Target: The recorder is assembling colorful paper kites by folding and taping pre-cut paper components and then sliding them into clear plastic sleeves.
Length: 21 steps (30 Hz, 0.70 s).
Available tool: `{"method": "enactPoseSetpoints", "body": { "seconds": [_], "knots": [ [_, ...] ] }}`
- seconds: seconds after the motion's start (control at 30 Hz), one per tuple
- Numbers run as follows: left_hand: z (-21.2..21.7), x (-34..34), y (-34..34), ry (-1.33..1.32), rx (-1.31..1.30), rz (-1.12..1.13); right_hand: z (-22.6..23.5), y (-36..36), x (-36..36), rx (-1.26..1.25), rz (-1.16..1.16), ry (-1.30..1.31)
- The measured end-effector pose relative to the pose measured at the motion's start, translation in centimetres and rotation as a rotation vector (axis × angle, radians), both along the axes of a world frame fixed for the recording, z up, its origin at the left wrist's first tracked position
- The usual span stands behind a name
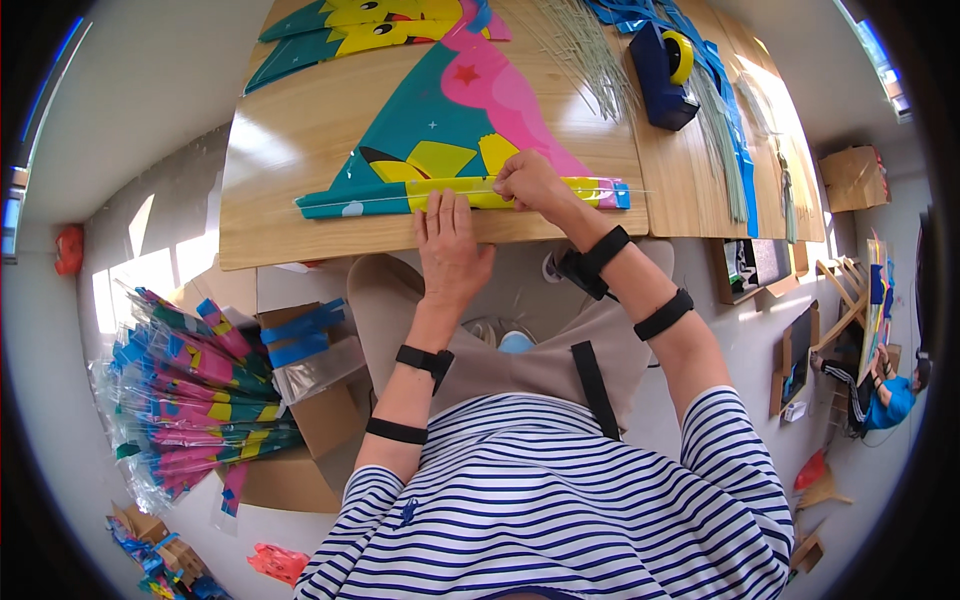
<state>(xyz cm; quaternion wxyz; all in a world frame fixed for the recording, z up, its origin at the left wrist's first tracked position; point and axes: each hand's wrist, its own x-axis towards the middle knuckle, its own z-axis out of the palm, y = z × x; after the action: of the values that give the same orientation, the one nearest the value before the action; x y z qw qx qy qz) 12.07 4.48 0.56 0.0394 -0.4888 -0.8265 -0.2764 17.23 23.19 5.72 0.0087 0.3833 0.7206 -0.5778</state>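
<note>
Striped shirt [540, 500] right under the camera, black bands on both forearms. Off to the left, down on the floor, spotted a cardboard box [325, 415] and a fat bundle of wrapped kites [190, 400] just beside it.

Up to the table [290, 160] now. Left hand [450, 245] laid flat, palm down, fingers straight and side by side, gripping nothing, simply pressed on the near edge of the kite [450, 130]. Right hand [530, 182] just beyond, on that same edge, fingers curled in and pinched shut on the kite at the thin rod [370, 199] laid along it.

Kite spread flat on the table, teal with pink and yellow, point aimed away, near edge lined up close to the table's own edge.

Looked like a job for patience: best done with the flat palm pinning the film against any creep, the pinch slid along the rod rather than lifted, the edge drawn taut and free of wrinkles.

Farther back, more kites [350, 30] stacked at the far left, a loose sheaf of pale sticks [585, 50], and a dark blue tape dispenser [662, 72] with a yellow roll, well apart from both hands.
</note>
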Motion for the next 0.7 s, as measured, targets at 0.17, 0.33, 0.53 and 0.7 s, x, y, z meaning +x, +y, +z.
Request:
{"method": "enactPoseSetpoints", "body": {
  "seconds": [0.17,0.33,0.53,0.7],
  "knots": [
    [0.0,0.0,-0.1,-0.008,-0.007,0.002,0.5,-0.3,0.3,-0.017,0.054,0.056],
    [0.2,0.0,0.0,-0.004,-0.016,0.006,-1.0,0.3,0.1,0.038,0.045,-0.021],
    [0.1,0.0,0.0,-0.005,-0.01,0.012,-2.6,0.8,0.0,0.168,0.058,-0.088],
    [0.0,-0.1,0.0,-0.016,-0.012,-0.007,-3.1,0.9,-0.2,0.257,0.075,-0.109]
  ]
}}
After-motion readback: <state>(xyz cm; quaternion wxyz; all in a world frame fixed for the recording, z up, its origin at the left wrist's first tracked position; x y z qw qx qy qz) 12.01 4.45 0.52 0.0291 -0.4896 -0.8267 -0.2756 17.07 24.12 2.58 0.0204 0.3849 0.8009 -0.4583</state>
